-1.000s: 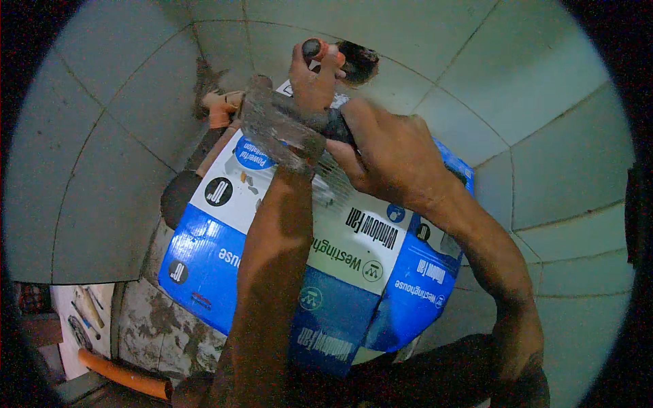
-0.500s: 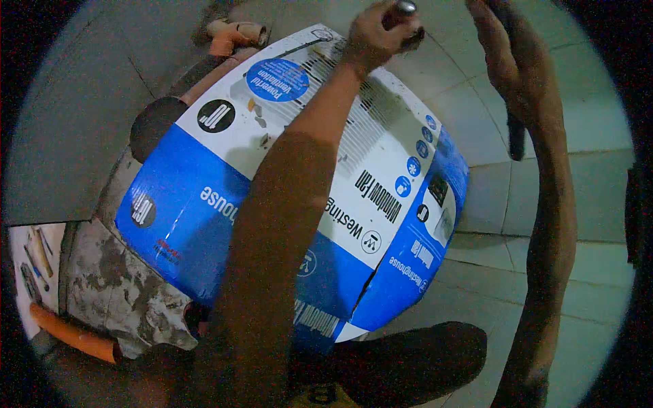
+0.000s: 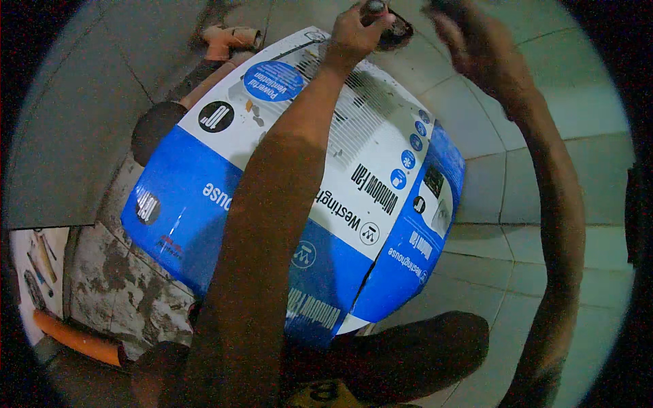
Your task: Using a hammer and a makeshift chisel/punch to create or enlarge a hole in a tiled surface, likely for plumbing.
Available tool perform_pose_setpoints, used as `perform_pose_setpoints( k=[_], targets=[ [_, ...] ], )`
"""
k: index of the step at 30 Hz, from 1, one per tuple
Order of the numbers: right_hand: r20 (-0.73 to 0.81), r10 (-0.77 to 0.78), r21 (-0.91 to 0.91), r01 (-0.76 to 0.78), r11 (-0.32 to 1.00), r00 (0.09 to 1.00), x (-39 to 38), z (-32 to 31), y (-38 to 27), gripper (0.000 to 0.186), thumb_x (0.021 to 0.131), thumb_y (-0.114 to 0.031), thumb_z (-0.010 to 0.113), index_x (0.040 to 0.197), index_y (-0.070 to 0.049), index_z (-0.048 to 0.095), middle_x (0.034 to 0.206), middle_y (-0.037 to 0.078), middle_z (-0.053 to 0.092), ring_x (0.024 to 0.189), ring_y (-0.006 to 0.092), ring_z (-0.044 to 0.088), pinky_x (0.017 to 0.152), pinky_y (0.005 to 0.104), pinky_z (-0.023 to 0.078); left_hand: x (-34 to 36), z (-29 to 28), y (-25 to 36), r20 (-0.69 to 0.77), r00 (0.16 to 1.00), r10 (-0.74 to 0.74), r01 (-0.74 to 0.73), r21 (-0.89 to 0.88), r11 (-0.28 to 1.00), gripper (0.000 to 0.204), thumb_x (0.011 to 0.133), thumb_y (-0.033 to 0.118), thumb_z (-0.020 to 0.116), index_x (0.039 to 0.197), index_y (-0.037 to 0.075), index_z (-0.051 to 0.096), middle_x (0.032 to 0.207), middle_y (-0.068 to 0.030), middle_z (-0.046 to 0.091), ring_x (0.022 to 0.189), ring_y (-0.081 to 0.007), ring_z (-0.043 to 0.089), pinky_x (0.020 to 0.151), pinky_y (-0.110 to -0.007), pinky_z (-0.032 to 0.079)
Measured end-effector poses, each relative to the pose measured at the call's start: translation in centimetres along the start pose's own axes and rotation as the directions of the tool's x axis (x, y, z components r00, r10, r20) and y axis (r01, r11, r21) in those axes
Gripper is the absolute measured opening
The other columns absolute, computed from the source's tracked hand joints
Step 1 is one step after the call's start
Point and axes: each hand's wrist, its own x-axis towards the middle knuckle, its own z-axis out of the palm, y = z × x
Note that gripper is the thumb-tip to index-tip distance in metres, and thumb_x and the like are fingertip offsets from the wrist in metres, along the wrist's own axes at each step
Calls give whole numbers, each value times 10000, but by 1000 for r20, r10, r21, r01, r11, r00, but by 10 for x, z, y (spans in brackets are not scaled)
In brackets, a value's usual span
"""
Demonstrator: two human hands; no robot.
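Observation:
At the top, my left hand [image 3: 350,44] is closed around a short rod-like tool [image 3: 374,9] with a rounded metal end, perhaps a chisel. Just beside that hand is a dark round opening or ring [image 3: 398,32]; I cannot tell which. My right hand [image 3: 486,61] is raised to the right, smeared by motion. It appears closed on a dark-handled tool [image 3: 439,7], whose head is not visible. Beneath my left arm lies a blue and white cardboard fan box [image 3: 381,146], with small crumbs of debris on its top.
An orange pipe fitting [image 3: 221,42] lies beyond the box's left corner. At lower left are an orange pipe [image 3: 78,336], a cement-stained surface [image 3: 122,285] and several hand tools [image 3: 42,262] on a white sheet. Pale tiles [image 3: 537,183] run along the right.
Both my hands have shifted left in the view, the right one toward the left. The dark handle end below my right palm no longer shows. The box stays in place.

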Motion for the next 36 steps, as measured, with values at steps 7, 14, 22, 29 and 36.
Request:
perform_pose_setpoints(
  k=[7,14,22,29,36],
  targets=[
    [-106,46,-138,-60,989,993,-7,-9,-5,248,952,-232,537,938,14,510,680,181,577,573,300,548,529,398,444,-4,11,-10,-136,991,4,-37,-246,969,329,802,304,719,937,13,650,845,-130,693,776,-226,670,751,-334,523],
    [210,228,-305,-158,939,951,-1,13,11,225,941,-235,549,1052,-40,546,944,230,652,831,430,627,679,484,496,-9,9,-7,-145,975,-168,69,-521,851,287,799,279,727,941,39,662,806,-85,684,721,-159,645,690,-306,521],
    [147,-135,35,131,991,980,-14,18,15,289,944,-226,545,1155,-30,532,952,245,652,851,431,629,704,443,517,-5,14,-31,-99,994,-37,10,-256,967,398,761,300,745,1014,13,636,876,-118,689,800,-216,663,763,-331,524],
    [87,244,-101,-235,967,966,-50,35,36,310,943,-319,560,941,-16,497,705,244,617,627,411,610,551,466,453,-7,7,-20,-171,969,-178,149,-169,974,463,748,357,754,1050,24,639,943,-130,670,877,-244,635,828,-352,500],
    [-2,380,-52,-379,924,925,-75,4,31,284,938,-306,562,946,-24,538,730,235,626,684,432,626,576,504,467,21,-19,6,-95,967,-235,192,-327,925,347,891,370,645,963,37,583,746,-21,581,680,-117,532,645,-281,460]
  ],
)
